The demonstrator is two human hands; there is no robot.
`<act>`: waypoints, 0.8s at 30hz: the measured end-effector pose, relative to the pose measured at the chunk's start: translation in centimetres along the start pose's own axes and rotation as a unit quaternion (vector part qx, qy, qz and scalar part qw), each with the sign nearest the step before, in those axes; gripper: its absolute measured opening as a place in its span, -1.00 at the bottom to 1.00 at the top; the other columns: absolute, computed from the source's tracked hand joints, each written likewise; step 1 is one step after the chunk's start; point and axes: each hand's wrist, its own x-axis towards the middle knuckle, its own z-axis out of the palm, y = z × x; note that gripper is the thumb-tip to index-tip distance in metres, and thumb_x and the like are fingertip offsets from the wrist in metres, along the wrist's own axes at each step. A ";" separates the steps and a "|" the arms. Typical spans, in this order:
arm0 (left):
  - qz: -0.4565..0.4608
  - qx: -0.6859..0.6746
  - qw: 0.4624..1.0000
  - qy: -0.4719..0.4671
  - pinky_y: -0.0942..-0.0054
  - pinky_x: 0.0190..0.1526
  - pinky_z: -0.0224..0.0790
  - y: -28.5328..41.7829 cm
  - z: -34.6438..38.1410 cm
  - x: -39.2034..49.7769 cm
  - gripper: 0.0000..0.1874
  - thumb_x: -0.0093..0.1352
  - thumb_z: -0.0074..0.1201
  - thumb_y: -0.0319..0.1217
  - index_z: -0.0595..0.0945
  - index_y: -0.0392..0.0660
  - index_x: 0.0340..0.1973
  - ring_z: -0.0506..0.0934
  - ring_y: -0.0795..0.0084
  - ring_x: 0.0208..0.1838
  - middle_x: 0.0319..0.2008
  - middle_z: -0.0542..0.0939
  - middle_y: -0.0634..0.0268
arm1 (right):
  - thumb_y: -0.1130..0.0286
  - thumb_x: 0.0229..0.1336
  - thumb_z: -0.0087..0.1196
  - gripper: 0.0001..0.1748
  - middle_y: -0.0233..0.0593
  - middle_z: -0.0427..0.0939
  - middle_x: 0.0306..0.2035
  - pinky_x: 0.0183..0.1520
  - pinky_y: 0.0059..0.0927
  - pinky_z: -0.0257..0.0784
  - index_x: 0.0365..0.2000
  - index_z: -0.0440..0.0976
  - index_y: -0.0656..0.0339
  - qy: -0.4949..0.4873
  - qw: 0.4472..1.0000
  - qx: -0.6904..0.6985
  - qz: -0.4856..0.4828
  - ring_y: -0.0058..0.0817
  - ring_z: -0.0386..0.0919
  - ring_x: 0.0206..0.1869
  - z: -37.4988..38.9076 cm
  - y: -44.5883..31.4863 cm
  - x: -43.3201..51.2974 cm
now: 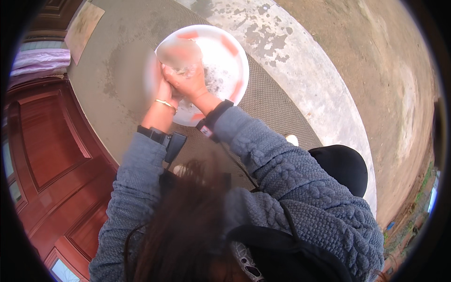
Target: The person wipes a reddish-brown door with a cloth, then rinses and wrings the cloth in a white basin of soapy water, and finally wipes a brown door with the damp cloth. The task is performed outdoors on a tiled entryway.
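A white plastic basin with orange-red patches stands on a textured mat, and dark-flecked bubbles or suds show inside it. My left hand, with a gold-coloured bangle at the wrist, reaches over the basin's left side. Against it presses my right hand, its fingers curled inward. Both hands look wet. A blurred patch covers the area beyond the fingertips, so whether anything is held between them cannot be made out. Black straps with small devices circle both wrists.
The brown ribbed mat runs beneath the basin, along a wet-spotted concrete strip. Bare ground lies farther right. A reddish-brown panelled door is at left, near a pinkish cloth. A cable hangs from my right wrist.
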 end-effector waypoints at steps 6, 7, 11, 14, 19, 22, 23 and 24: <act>0.032 0.099 0.992 0.067 0.13 0.20 0.49 -0.2 0.2 -0.4 -0.35 0.56 -0.14 0.13 0.40 -0.05 0.37 0.53 0.21 0.28 0.24 0.52 0.19 | 0.21 -0.01 0.31 -0.62 -0.04 0.49 -0.18 0.07 -0.08 0.46 -0.19 0.55 0.16 0.045 0.999 0.013 0.028 -0.04 0.48 0.00 0.1 1.1 -0.2; 0.034 0.117 0.990 0.074 0.15 0.20 0.49 -0.3 0.3 -0.4 -0.33 0.56 -0.13 0.13 0.40 -0.09 0.37 0.54 0.21 0.27 0.24 0.52 0.16 | 0.22 0.01 0.30 -0.64 -0.05 0.50 -0.20 0.05 -0.09 0.47 -0.20 0.54 0.19 0.045 0.998 0.018 0.047 -0.04 0.50 -0.04 0.0 1.2 -0.1; 0.053 0.180 0.976 0.111 0.25 0.15 0.51 -0.1 0.6 -0.5 -0.29 0.54 -0.07 0.09 0.43 -0.28 0.32 0.60 0.22 0.19 0.22 0.55 0.07 | 0.25 0.10 0.27 -0.70 -0.09 0.55 -0.25 0.01 -0.14 0.48 -0.23 0.54 0.24 0.020 0.995 -0.024 0.097 -0.14 0.55 -0.17 -0.9 1.4 0.7; 0.071 0.253 0.955 0.139 0.34 0.10 0.51 0.1 1.0 -0.9 -0.34 0.52 -0.05 0.00 0.51 -0.37 0.23 0.61 0.28 0.14 0.16 0.59 0.06 | 0.25 0.19 0.22 -0.73 -0.13 0.61 -0.23 -0.01 -0.17 0.49 -0.27 0.54 0.26 0.009 0.986 0.056 0.156 -0.26 0.57 -0.17 -1.4 1.5 1.1; 0.090 0.317 0.936 0.125 0.42 0.04 0.49 -0.8 0.4 -0.5 -0.42 0.49 -0.04 -0.08 0.59 -0.40 0.11 0.63 0.37 0.05 0.02 0.65 0.12 | 0.12 0.32 0.15 -0.62 -0.19 0.65 -0.21 -0.02 -0.17 0.50 -0.24 0.56 0.31 0.031 0.861 0.365 0.352 -0.33 0.60 -0.21 -2.1 1.6 1.2; 0.082 0.321 0.940 0.081 0.43 0.02 0.49 -1.7 -0.9 0.5 -0.43 0.49 0.03 -0.06 0.60 -0.35 0.13 0.65 0.40 -0.03 0.02 0.66 0.14 | 0.02 0.34 0.14 -0.52 -0.11 0.66 -0.20 0.03 -0.13 0.50 -0.13 0.55 0.31 -0.001 0.842 0.327 0.429 -0.21 0.63 -0.15 -4.1 2.2 2.5; 0.085 0.335 0.936 0.072 0.44 0.02 0.49 -1.8 -1.5 0.8 -0.43 0.49 0.04 -0.05 0.60 -0.35 0.12 0.64 0.41 -0.02 0.01 0.67 0.14 | -0.01 0.34 0.14 -0.49 -0.06 0.65 -0.20 0.05 -0.12 0.50 -0.08 0.55 0.30 -0.016 0.850 0.286 0.442 -0.17 0.63 -0.12 -5.1 2.6 3.1; 0.070 0.344 0.935 0.060 0.44 0.02 0.49 -1.7 -2.1 1.1 -0.42 0.49 0.06 -0.03 0.61 -0.35 0.12 0.64 0.41 -0.02 0.01 0.67 0.14 | 0.01 0.35 0.12 -0.49 -0.03 0.63 -0.11 0.08 -0.15 0.49 -0.03 0.52 0.30 -0.058 0.902 0.137 0.405 -0.15 0.61 -0.06 -6.2 3.1 3.9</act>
